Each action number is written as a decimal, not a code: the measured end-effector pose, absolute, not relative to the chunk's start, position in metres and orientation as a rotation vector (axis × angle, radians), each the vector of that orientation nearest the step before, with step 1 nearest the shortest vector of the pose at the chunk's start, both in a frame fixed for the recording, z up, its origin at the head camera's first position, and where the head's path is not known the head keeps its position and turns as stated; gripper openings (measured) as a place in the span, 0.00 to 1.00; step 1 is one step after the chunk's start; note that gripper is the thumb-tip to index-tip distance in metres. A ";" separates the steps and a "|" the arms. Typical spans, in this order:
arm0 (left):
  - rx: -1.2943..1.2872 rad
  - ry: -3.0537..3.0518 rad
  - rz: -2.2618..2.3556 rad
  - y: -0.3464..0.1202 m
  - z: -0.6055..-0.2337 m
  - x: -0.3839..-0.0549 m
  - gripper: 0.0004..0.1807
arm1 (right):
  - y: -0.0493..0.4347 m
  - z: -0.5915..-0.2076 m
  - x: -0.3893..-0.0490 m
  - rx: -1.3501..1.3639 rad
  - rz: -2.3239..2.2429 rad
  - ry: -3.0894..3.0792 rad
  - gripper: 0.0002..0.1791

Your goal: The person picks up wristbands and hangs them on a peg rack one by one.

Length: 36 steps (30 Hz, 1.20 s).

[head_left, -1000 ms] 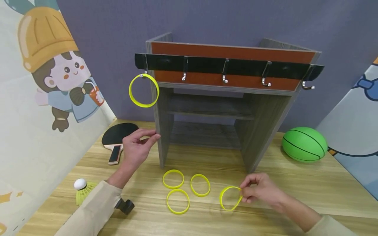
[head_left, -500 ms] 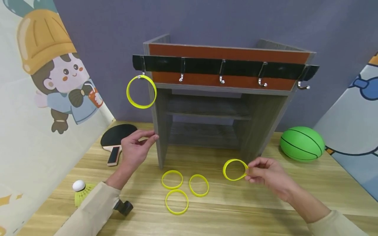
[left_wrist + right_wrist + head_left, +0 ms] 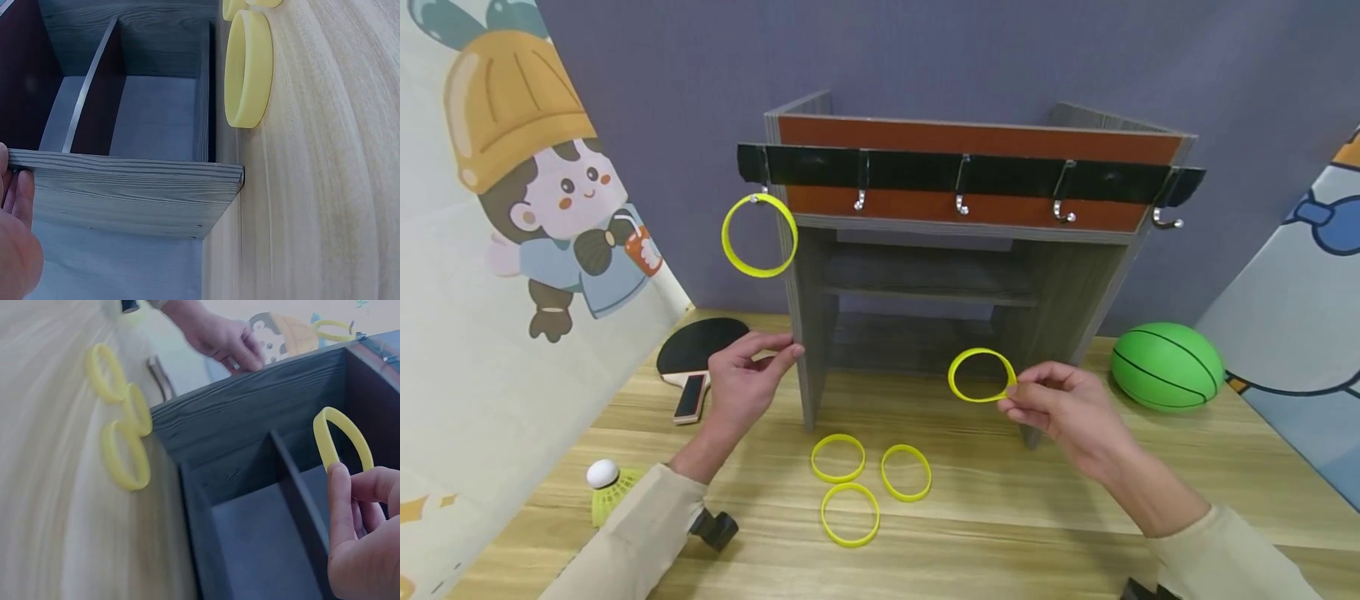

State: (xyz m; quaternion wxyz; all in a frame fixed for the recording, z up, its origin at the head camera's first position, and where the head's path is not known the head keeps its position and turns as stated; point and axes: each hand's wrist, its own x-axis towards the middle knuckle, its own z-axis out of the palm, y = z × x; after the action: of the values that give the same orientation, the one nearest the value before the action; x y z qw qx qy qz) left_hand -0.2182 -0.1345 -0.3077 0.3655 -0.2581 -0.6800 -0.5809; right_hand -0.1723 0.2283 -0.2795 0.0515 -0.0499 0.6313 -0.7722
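Observation:
My right hand [image 3: 1067, 408] pinches a yellow wristband-like ring [image 3: 956, 377] at its right side and holds it up before the lower part of a grey wooden shelf unit [image 3: 925, 275]. In the right wrist view the pinched ring [image 3: 323, 434] stands above thumb and fingers. My left hand [image 3: 748, 371] grips the front edge of the unit's left side panel [image 3: 802, 383] between thumb and fingers. A second yellow ring [image 3: 726, 237] hangs from the leftmost hook of a black hook rail [image 3: 917, 169]. Three more yellow rings [image 3: 850, 545] lie on the table in front of the unit.
Metal hooks without rings, such as the middle hook [image 3: 962, 205], run along the rail. A black table tennis bat [image 3: 696, 346] and a yellow shuttlecock [image 3: 606, 496] lie at left. A green ball [image 3: 1167, 367] sits at right on the wooden table [image 3: 970, 550].
My right hand has lifted the pinched ring off the table and up towards the shelf unit. The left hand stays at the panel edge, and the other rings have not moved.

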 end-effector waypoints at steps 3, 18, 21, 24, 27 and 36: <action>-0.664 -1.748 -1.500 -0.135 -0.307 -0.218 0.09 | 0.222 -0.269 -0.175 -0.162 -2.409 1.857 0.05; -0.690 -1.731 -1.525 -0.134 -0.303 -0.218 0.09 | 0.186 -0.215 -0.182 -0.298 -2.527 1.774 0.06; -0.690 -1.726 -1.538 -0.134 -0.304 -0.219 0.09 | 0.179 -0.207 -0.183 -0.323 -2.553 1.749 0.05; -0.692 -1.723 -1.561 -0.135 -0.308 -0.223 0.09 | 0.172 -0.203 -0.183 -0.370 -2.582 1.709 0.04; -0.694 -1.730 -1.564 -0.135 -0.308 -0.223 0.09 | 0.165 -0.199 -0.183 -0.408 -2.602 1.675 0.04; -0.687 -1.725 -1.554 -0.136 -0.308 -0.220 0.09 | 0.138 -0.178 -0.187 -0.402 -2.659 1.648 0.08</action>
State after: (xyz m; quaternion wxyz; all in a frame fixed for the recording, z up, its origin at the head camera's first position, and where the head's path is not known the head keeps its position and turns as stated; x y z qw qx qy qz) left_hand -0.2197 -0.1355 -0.3077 0.3526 -0.2655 -0.6666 -0.6007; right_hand -0.1866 0.1376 -0.1777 -0.0062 -0.1275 0.5224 -0.8431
